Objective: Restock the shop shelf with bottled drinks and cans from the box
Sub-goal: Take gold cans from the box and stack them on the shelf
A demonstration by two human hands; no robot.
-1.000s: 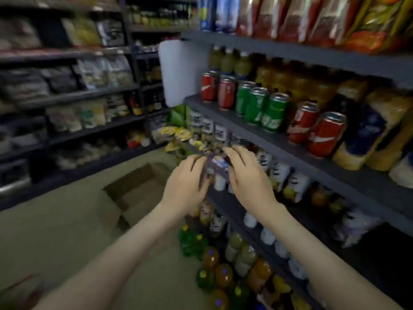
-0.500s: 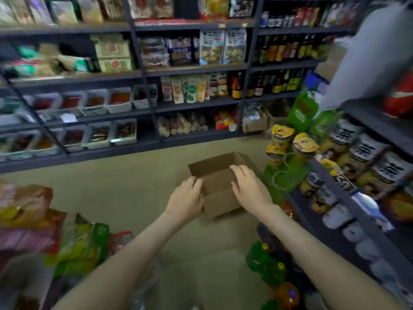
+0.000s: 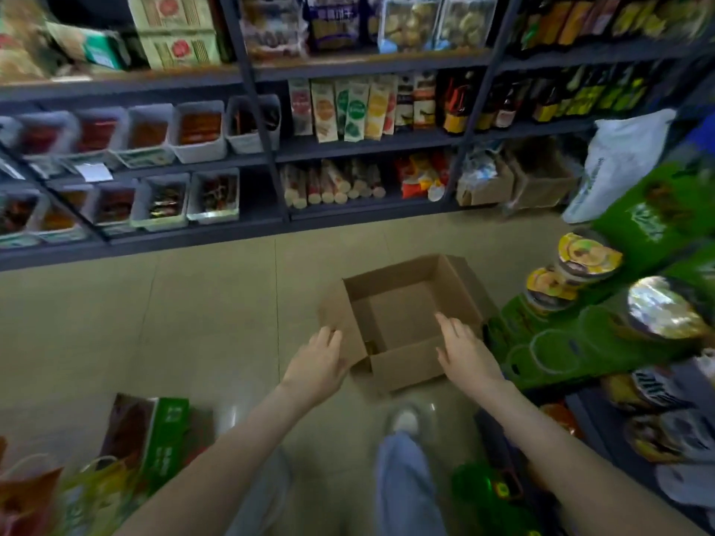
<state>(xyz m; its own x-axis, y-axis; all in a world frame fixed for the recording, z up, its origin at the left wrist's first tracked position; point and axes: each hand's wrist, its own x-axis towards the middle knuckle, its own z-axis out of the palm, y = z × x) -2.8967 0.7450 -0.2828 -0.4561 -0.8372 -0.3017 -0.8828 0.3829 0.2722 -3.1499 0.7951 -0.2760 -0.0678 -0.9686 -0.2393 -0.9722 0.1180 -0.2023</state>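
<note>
Vs 1 s ago: head turned down to the aisle, the held item is gone. Both left hand (image 3: 317, 365) and right hand (image 3: 466, 353) are released, fingers straight, grasping nothing, over the near edge of the box (image 3: 406, 367) at frame centre, flaps open. Green cartons (image 3: 561, 353) sit just beside its right wall; bare floor (image 3: 193, 323) lies to its left.

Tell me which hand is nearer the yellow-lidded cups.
Right. The right hand hovers over the cardboard box, left of the yellow-lidded cups; the left hand is farther left, at the box's left flap.
</note>
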